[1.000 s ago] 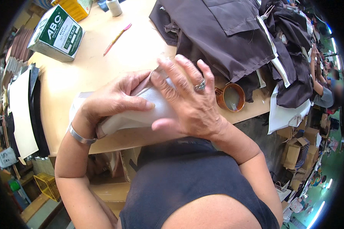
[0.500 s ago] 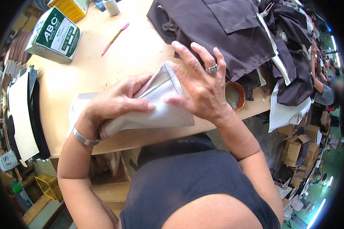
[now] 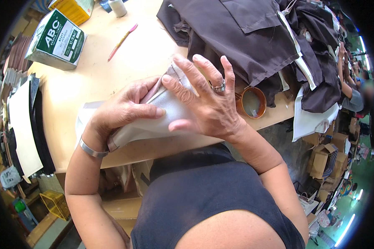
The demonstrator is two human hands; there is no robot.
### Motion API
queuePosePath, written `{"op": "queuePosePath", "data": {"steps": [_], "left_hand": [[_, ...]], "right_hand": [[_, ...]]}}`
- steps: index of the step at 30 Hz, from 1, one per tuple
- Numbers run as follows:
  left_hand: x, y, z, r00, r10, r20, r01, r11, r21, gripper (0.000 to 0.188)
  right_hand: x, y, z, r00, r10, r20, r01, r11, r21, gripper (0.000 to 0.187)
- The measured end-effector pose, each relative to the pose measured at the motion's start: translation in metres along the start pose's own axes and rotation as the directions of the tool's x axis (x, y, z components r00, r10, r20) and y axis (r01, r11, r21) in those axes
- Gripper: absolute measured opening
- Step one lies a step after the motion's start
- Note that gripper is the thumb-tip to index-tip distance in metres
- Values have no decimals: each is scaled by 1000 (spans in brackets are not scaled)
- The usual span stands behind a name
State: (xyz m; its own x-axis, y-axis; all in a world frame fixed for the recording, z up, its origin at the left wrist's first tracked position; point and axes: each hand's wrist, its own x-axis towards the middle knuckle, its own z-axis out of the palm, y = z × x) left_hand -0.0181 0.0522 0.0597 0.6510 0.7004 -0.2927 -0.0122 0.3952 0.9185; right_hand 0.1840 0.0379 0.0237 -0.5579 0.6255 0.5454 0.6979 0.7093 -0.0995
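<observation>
A pale, silvery-white stitched piece of material with a brownish underside is held up over the table's front edge. My left hand is closed on it, the thumb pressing on top and the other fingers partly hidden underneath. Against its upper right part rests my right hand, fingers spread and ring on one of them. The right index fingertip lies on the folded stitched edge, and the right thumb sits over the pale face. Part of the piece is covered by the right hand. Another whitish sheet lies on the table behind my left wrist.
Dark brown fabric is heaped at the far right, beside a round orange-brown cup. A green-and-white can, a yellow box, a white bottle and a pink-and-yellow pen stand or lie far left. A co-worker's arm shows at right.
My right hand has moved slightly left and down, its index finger now bent over the piece's folded edge. The piece's upper corner has tilted; my left hand keeps its hold.
</observation>
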Motion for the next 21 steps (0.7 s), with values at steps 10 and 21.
{"op": "queuePosePath", "data": {"steps": [10, 21], "left_hand": [[0, -4, -4, 1000, 3, 15, -3, 1000, -27, 61], [-2, -11, -5, 998, -56, 7, 56, 996, -65, 62]], "right_hand": [[-7, 11, -2, 996, 71, 47, -66, 993, -94, 70], [-7, 15, -9, 998, 62, 9, -62, 998, -24, 67]]}}
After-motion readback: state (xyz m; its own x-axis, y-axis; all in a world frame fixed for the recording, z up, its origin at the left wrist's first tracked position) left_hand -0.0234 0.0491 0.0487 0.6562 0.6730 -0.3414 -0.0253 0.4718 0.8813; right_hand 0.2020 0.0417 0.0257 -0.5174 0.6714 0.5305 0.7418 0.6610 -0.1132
